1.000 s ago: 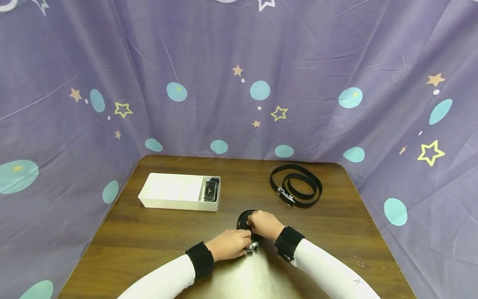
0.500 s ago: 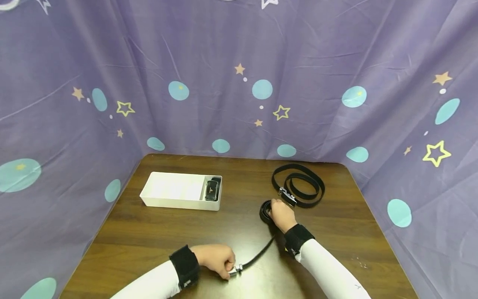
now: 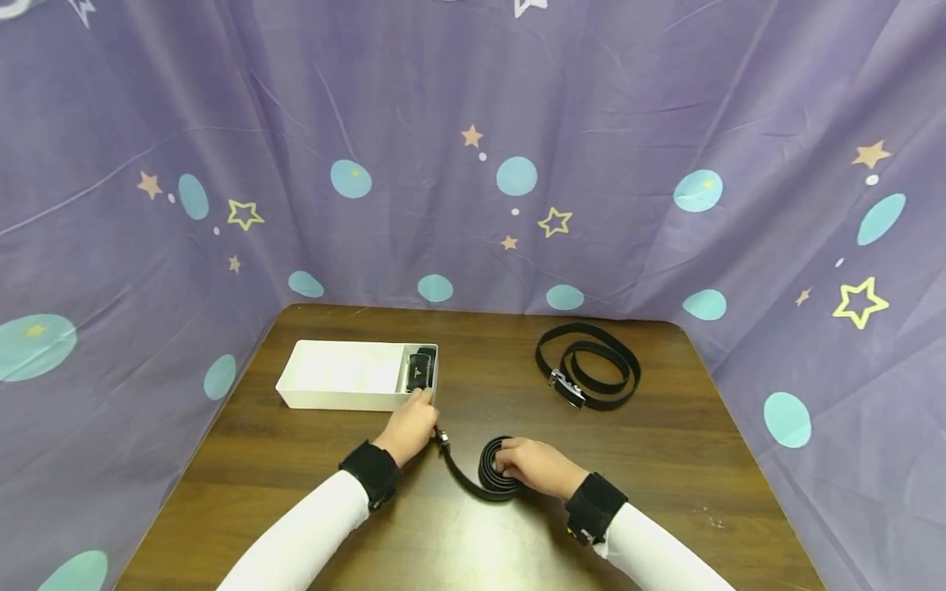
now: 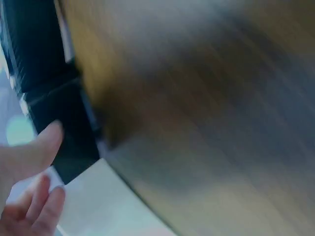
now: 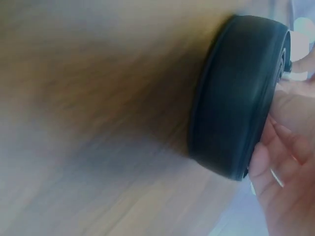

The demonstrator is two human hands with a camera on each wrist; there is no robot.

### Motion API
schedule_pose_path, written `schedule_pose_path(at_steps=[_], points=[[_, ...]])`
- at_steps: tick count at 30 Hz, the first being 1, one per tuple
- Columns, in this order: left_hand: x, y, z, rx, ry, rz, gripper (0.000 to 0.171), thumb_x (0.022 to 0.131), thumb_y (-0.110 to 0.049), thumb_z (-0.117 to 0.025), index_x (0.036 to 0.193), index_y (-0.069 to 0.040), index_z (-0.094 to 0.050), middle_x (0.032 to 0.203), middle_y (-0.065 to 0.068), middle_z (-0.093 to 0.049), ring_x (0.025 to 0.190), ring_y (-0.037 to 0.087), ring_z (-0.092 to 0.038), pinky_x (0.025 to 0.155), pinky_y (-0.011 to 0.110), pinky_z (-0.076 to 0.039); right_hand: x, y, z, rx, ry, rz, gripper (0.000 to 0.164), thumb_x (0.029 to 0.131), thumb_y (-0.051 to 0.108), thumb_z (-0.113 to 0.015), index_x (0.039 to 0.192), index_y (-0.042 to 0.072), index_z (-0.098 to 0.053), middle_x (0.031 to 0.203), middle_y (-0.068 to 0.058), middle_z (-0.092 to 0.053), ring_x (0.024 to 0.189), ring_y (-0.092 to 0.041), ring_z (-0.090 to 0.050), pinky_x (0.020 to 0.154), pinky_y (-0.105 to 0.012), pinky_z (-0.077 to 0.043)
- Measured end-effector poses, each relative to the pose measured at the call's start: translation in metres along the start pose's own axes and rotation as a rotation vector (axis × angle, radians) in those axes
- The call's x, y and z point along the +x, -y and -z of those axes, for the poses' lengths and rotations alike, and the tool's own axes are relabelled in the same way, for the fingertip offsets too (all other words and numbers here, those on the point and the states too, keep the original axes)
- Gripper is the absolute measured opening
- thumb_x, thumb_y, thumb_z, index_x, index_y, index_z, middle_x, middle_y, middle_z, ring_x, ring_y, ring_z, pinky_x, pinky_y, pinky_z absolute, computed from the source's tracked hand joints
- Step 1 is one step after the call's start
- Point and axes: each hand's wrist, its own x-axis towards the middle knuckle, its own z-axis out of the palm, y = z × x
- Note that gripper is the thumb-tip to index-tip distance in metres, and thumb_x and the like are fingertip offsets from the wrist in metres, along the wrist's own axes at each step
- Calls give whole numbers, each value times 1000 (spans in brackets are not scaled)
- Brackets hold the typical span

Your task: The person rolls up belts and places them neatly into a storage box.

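Note:
A black belt lies partly rolled at the middle front of the table, its coil point(image 3: 497, 472) under my right hand point(image 3: 543, 464). That hand grips the coil at its right side; the right wrist view shows thumb and fingers against the coil's side. A loose length runs left to a silver buckle point(image 3: 443, 440) and a dark buckle plate point(image 4: 61, 128). My left hand point(image 3: 406, 431) is at that plate, thumb overlapping it and fingers point(image 4: 49, 206) apart from the thumb. Its fingertips overlap the front wall of the white box point(image 3: 336, 400) in the head view.
Inside the box's right compartment sits another rolled black belt point(image 3: 419, 369). A third black belt point(image 3: 628, 361), loosely looped with a silver buckle, lies at the back right of the wooden table point(image 3: 665, 460). A purple curtain point(image 3: 458, 98) surrounds the table.
The left hand has drawn the buckle end out from the coil, then moved up-left to the white box. The right hand with the coil has shifted right, then back left and nearer.

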Motion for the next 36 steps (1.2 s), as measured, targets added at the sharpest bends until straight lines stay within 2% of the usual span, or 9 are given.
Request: schedule_pose_path(at_steps=[2,5,7,10,13,17,21,27,36], points=[[6,-18,-7,9,-30,13,10,69,-6,-78,68,-12,-71,86,5,-54,80,22,-55,67,32,-53,8,0,-2,26,14,28,12,80,9,-74,83,16,-66,84,9,-58,77,0,-53,70,-15,-46],[15,-40,-14,-41,-6,65,12,76,-5,-72,76,-17,-73,85,1,-57,78,18,-60,60,29,-52,17,-2,-2,80,33,46,10,79,7,-74,81,14,-67,82,7,-59,77,-1,-54,70,-14,-46],[19,-48,-15,-177,52,111,12,80,-7,-69,88,-15,-73,87,-1,-64,79,17,-65,61,30,-53,20,-4,-3,105,46,43,10,79,6,-74,80,13,-66,82,7,-60,76,-1,-53,70,-14,-45],[22,-49,-15,-416,133,171,27,81,-11,-68,108,-9,-65,95,1,-71,84,17,-69,68,30,-53,22,-6,-3,126,58,35,10,80,6,-74,80,13,-66,82,7,-60,77,-1,-52,71,-14,-45],[22,-47,-13,-534,208,176,40,83,-21,-72,117,-7,-59,103,6,-72,91,18,-69,77,30,-53,22,-8,-3,128,49,37,11,79,7,-74,79,13,-65,81,7,-59,76,-1,-52,70,-15,-45],[19,-47,-17,-550,251,148,45,79,-27,-78,118,-8,-64,111,6,-71,99,17,-67,85,30,-52,21,-9,-1,134,56,30,11,79,10,-75,78,13,-64,80,7,-58,74,0,-50,69,-16,-44],[16,-49,-21,-568,244,150,47,78,-26,-79,119,-6,-66,115,6,-70,107,20,-65,91,32,-51,21,-9,-1,139,70,26,11,78,12,-75,77,13,-64,78,6,-57,72,0,-48,67,-14,-42],[16,-52,-20,-562,237,158,47,77,-24,-80,117,-3,-67,115,8,-70,107,22,-66,92,33,-51,21,-7,-2,163,50,44,14,75,10,-76,75,12,-62,75,4,-57,71,0,-48,65,-13,-41],[15,-51,-18,-591,230,159,47,77,-23,-80,117,-2,-67,115,9,-70,109,22,-65,92,33,-51,22,-4,-2,188,69,12,14,76,10,-75,75,11,-61,75,4,-56,71,-1,-46,65,-13,-39]])
